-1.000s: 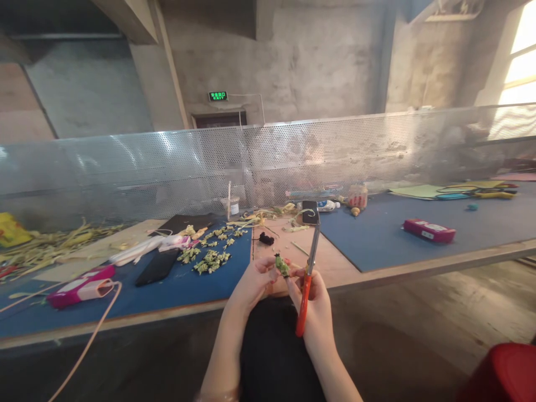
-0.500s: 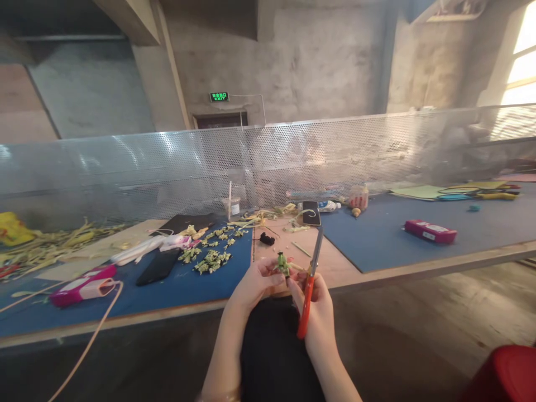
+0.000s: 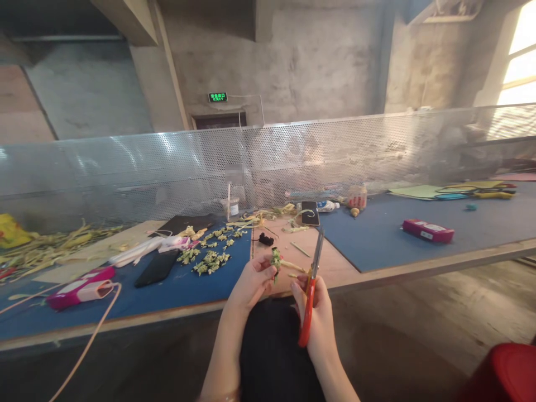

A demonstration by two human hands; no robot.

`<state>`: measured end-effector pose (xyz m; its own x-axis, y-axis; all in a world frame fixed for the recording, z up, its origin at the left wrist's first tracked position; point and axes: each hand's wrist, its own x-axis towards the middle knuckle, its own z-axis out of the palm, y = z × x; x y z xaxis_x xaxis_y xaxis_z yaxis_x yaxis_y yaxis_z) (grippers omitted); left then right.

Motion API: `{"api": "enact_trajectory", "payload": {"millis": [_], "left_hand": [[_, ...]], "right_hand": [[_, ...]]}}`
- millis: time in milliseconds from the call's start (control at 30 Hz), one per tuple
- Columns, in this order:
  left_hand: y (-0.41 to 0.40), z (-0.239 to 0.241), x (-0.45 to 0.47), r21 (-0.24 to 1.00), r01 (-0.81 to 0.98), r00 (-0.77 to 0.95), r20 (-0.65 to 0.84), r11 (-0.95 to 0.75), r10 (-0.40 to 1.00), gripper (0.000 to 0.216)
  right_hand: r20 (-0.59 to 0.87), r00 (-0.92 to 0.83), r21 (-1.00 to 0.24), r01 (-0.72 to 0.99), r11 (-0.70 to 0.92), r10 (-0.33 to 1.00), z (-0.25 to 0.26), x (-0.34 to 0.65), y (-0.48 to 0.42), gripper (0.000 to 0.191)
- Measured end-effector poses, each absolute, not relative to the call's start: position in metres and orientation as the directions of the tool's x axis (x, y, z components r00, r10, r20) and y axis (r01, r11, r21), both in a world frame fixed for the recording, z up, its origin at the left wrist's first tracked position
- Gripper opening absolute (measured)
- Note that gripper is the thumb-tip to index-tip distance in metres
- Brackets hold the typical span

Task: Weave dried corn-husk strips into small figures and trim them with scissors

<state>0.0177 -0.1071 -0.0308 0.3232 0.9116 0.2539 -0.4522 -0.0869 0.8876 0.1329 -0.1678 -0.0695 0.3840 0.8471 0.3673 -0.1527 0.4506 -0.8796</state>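
Observation:
My left hand (image 3: 252, 280) pinches a small green woven leaf piece (image 3: 276, 260) just above the table's near edge, with a thin pale strip trailing off it to the right. My right hand (image 3: 315, 304) is closed around orange-handled scissors (image 3: 310, 290), blades pointing up and away, a little right of the leaf piece. The two hands are slightly apart. A pile of similar small green woven pieces (image 3: 210, 258) lies on the blue mat (image 3: 184, 285) to the left.
Black phone (image 3: 157, 267) and pink box (image 3: 79, 286) with a cord lie at left; loose leaf strips (image 3: 50, 245) further left. A second phone (image 3: 310, 213), a cup (image 3: 231, 206), a bottle (image 3: 329, 205) and another pink box (image 3: 427, 230) sit further back. A perforated metal screen (image 3: 268, 156) backs the table.
My hands have drawn apart: the left moved the leaf piece up and left, and the right hand with the scissors dropped slightly lower.

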Motion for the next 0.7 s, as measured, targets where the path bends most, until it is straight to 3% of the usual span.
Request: {"api": "enact_trajectory", "payload": {"millis": [300,500,700], "left_hand": [[-0.102,-0.034,0.02,0.881,-0.461,0.295,0.264,-0.106,0.918,0.036],[-0.1,-0.034,0.019,0.902,-0.419,0.3,0.244,-0.103,0.922,0.037],[-0.097,-0.036,0.018,0.927,-0.356,0.337,0.246,-0.119,0.909,0.035]], "right_hand": [[0.467,0.381,-0.884,0.228,0.408,0.798,-0.081,0.155,-0.173,0.028],[0.594,0.314,-0.742,0.569,0.354,0.741,-0.096,0.163,-0.173,0.022],[0.668,0.301,-0.617,0.735,0.28,0.68,-0.099,0.172,-0.173,0.028]]}}
